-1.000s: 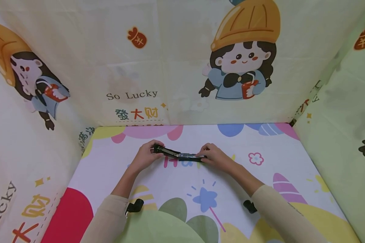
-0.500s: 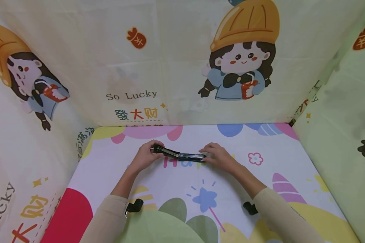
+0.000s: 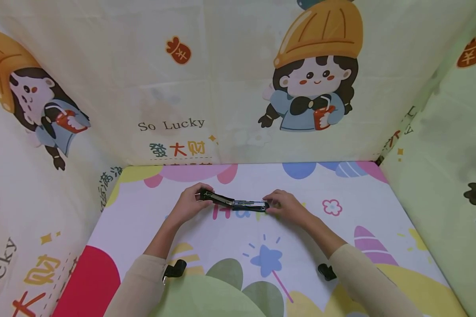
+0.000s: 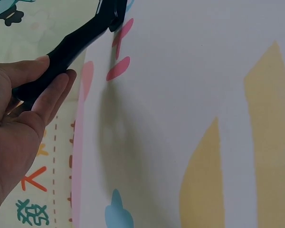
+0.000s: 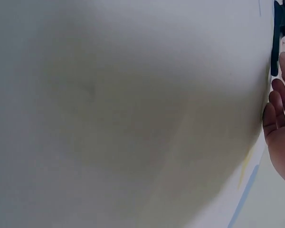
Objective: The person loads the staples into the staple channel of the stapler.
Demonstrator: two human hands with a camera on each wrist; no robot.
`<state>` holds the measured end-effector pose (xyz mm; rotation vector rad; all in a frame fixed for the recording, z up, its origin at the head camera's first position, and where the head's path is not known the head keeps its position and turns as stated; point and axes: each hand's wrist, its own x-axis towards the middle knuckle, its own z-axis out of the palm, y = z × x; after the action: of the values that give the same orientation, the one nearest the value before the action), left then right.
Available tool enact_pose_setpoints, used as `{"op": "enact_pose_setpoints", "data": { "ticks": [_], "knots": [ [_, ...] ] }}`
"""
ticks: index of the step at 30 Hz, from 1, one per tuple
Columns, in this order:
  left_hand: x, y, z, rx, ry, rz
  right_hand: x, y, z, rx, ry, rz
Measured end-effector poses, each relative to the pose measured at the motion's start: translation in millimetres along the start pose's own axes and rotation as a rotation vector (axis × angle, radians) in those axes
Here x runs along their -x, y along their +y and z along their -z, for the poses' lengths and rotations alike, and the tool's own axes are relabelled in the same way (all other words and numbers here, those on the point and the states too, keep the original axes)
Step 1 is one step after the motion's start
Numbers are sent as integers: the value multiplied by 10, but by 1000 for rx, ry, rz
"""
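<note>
A black stapler (image 3: 249, 205) is opened out at its hinge, with silver metal showing along the inside of both halves. My left hand (image 3: 190, 203) grips its left end, thumb on one side and fingers on the other. In the left wrist view the black stapler arm (image 4: 69, 53) slants up from between thumb and fingers, above its shadow. My right hand (image 3: 286, 206) is at the other end, its fingertips right at the tip. The right wrist view shows those fingers (image 5: 275, 102) loosely bent beside the stapler's end (image 5: 275, 52), not closed round it.
The table cover (image 3: 301, 259) is printed with bright cartoon shapes. A cream printed cloth (image 3: 238, 101) stands as a wall behind, with more cloth at both sides. Black wrist cameras sit at the left cuff (image 3: 176, 268) and the right cuff (image 3: 327, 271).
My right fingers, earlier over the top of the stapler's right half, have drawn back to the right, to its end. The left hand and the stapler stay in place.
</note>
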<state>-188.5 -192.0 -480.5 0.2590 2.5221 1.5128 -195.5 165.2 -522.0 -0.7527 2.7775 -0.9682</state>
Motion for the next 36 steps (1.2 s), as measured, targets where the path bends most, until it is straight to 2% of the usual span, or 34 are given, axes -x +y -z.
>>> {"op": "enact_pose_setpoints", "data": {
  "ticks": [13, 25, 36],
  "knots": [
    [-16, 8, -5, 13, -6, 1, -74, 11, -41, 33, -33, -22],
    [-1, 25, -10, 7, 8, -8, -60, -3, -92, 4, -16, -77],
    [5, 226, -100, -48, 49, -14, -42, -24, -84, -19, -20, -84]
  ]
}}
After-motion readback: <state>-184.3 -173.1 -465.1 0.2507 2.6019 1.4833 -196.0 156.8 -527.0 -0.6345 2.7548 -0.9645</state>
